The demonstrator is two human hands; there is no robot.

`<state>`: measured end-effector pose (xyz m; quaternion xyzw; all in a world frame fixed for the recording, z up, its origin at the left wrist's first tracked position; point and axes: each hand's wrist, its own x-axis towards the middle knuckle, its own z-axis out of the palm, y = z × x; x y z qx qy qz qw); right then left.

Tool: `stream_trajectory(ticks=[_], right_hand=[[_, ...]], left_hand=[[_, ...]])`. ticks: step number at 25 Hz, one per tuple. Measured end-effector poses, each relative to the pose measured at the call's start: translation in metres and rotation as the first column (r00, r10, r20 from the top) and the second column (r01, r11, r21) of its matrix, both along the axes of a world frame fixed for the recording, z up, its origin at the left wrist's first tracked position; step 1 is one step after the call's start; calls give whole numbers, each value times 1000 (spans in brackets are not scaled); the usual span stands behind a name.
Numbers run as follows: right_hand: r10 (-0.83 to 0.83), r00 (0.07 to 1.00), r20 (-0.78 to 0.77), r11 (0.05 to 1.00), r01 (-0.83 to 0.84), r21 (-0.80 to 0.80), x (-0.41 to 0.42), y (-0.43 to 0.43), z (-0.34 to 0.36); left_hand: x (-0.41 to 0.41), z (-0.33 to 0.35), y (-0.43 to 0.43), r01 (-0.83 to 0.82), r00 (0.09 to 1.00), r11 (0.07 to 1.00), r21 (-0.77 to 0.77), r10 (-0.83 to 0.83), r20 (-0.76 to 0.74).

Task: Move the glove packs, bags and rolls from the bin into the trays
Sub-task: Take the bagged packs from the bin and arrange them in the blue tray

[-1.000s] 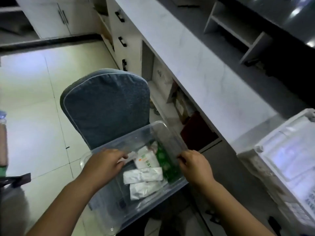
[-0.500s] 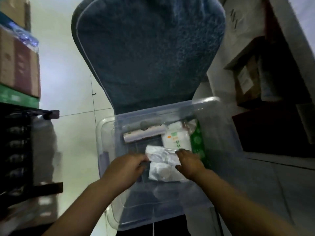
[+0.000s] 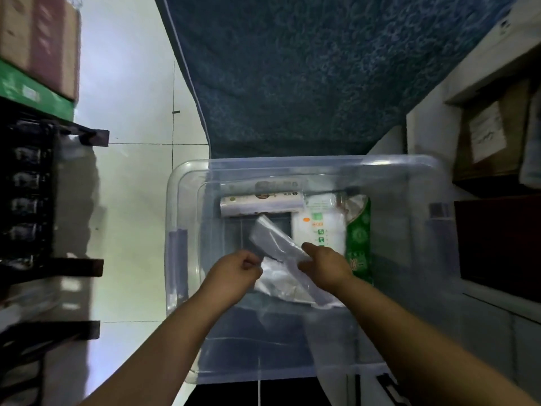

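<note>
A clear plastic pack (image 3: 276, 241), flat and crinkled, is held tilted above the inside of the transparent bin (image 3: 409, 171). Its lower left corner is pinched by the left hand (image 3: 237, 272), whose fingers are curled closed on it, and its right end is clamped between thumb and fingers of the right hand (image 3: 326, 263). The pack thus spans the gap between the two hands, with its upper end pointing toward the far wall of the bin. Directly under it a second clear pack (image 3: 288, 284) with a soft, wrinkled surface is seen lying on the bin floor. At the far wall a white roll (image 3: 262, 204), cylindrical and smooth, is laid on its side. Just beside it on the right a white bag with small green and orange print (image 3: 319, 230) is lying flat, and a green patterned bag (image 3: 358, 238) is set against the right wall. The bin is placed on a chair with rough blue fabric (image 3: 307, 68).
</note>
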<state>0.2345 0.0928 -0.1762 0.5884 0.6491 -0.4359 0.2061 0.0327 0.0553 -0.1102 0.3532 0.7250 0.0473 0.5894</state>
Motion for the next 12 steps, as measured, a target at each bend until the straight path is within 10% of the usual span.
stream_trajectory(ticks=[2,7,12], right_hand=[[-158,961,-227,987,152,-40,-3,5,21],[-459,707,-538,876,259,-407,-13,8,54],[-284,909,-304,957,252,-141,0,2,8]], left_hand=[[5,5,3,-257,957,964,-62,263,122],[14,24,21,-725,526,650,-227,736,427],[-13,40,41,-632,768,700,333,621,153]])
